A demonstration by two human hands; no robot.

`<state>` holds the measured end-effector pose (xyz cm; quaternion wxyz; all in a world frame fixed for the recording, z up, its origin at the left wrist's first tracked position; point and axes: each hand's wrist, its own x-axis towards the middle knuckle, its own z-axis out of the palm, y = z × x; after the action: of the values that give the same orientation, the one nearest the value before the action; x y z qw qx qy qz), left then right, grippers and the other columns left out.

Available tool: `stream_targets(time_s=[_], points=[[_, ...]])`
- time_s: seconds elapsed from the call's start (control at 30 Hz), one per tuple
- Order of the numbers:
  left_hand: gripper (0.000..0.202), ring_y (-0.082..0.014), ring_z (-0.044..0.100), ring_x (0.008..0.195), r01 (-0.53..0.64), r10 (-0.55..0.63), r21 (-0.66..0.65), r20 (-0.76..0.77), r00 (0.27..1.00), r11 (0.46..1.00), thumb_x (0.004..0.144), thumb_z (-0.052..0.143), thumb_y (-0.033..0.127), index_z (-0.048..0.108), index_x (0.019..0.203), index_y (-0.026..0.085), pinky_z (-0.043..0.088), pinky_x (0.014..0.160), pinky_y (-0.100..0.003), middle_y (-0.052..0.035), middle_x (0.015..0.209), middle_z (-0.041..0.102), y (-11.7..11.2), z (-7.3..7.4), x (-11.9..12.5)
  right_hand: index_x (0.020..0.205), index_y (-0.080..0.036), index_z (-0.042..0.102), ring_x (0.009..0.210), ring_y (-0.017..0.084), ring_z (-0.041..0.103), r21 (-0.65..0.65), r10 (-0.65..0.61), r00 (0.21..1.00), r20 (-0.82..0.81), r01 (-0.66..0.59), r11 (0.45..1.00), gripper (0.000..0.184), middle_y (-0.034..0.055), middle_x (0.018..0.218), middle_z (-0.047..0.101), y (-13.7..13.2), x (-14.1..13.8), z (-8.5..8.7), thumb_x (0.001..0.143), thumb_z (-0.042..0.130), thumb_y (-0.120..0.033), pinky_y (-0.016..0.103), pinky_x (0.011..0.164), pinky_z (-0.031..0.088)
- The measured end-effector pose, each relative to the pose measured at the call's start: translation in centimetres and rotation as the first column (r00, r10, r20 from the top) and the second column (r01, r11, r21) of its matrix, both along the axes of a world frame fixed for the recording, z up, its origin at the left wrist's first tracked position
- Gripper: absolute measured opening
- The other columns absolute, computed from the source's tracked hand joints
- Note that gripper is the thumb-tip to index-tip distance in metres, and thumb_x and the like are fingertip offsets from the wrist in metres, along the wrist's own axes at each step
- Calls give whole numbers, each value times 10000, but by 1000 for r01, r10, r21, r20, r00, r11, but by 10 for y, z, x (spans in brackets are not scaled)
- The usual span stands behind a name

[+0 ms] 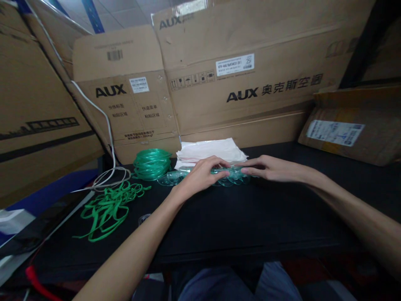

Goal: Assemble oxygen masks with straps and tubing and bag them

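Note:
Beside the white sheets, a row of clear, green-tinted rounded plastic pieces [230, 180] lies on the black table; their exact kind I cannot make out. My left hand [205, 172] reaches over the row, thumb and fingers closed on pieces near its middle. At the right end, my right hand [274, 168] has its thumb and fingertips closed on the last pieces. Part of the row is hidden behind my left hand and wrist. Directly behind my hands lies a stack of thin white sheets [213, 149].
A coil of green transparent tubing [152, 164] stands left of the row. Tangled green strips [109, 209] and a white cable [109, 125] lie further left. Large cardboard boxes [200, 104] wall off the back; a smaller taped box [354, 129] stands at right.

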<state>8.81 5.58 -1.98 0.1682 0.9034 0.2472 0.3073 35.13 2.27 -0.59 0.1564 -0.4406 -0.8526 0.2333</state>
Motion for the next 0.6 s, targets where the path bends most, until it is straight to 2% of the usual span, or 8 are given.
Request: stream_targets(time_s=[0.13, 0.3, 0.43, 0.5, 0.6], points=[[194, -205, 701, 1013, -35, 35, 4, -5, 999, 999, 932, 669, 281, 736, 1099, 207, 525, 930, -340, -52, 1109, 765, -5, 6, 1, 1378, -245, 654, 1223, 339, 651, 91, -27, 998, -62, 32, 995, 570, 51, 1354, 688, 0, -8, -3, 964, 510, -609, 445, 1066, 469], [212, -206, 702, 1052, -168, 165, 73, 45, 985, 983, 974, 596, 322, 752, 1070, 217, 508, 984, -340, -36, 1116, 778, -10, 32, -12, 1324, -247, 699, 1240, 321, 647, 229, -17, 991, -130, 47, 972, 504, 61, 1345, 693, -4, -18, -3, 973, 530, -568, 438, 1091, 458], [241, -219, 705, 1005, -304, 298, 123, 65, 952, 945, 979, 579, 373, 758, 1033, 223, 517, 951, -355, -40, 1084, 780, -14, 50, -48, 1315, -229, 704, 1226, 304, 655, 278, 13, 993, -119, 21, 960, 510, 87, 1336, 701, -5, -27, -2, 980, 523, -568, 442, 1092, 460], [246, -229, 706, 985, -352, 350, 132, 40, 936, 927, 968, 589, 398, 762, 1003, 226, 518, 933, -360, -40, 1059, 780, -17, 52, -73, 1348, -239, 679, 1245, 301, 642, 290, 27, 995, -98, 2, 957, 535, 88, 1351, 693, -5, -32, -1, 967, 539, -587, 444, 1110, 446], [287, -263, 696, 1031, -442, 444, 114, 13, 896, 890, 968, 575, 447, 759, 1012, 231, 503, 958, -396, -50, 1081, 773, -20, 45, -110, 1409, -267, 626, 1270, 305, 624, 289, 44, 998, -54, -27, 957, 589, 83, 1378, 677, -5, -41, 1, 943, 557, -622, 452, 1123, 438]])
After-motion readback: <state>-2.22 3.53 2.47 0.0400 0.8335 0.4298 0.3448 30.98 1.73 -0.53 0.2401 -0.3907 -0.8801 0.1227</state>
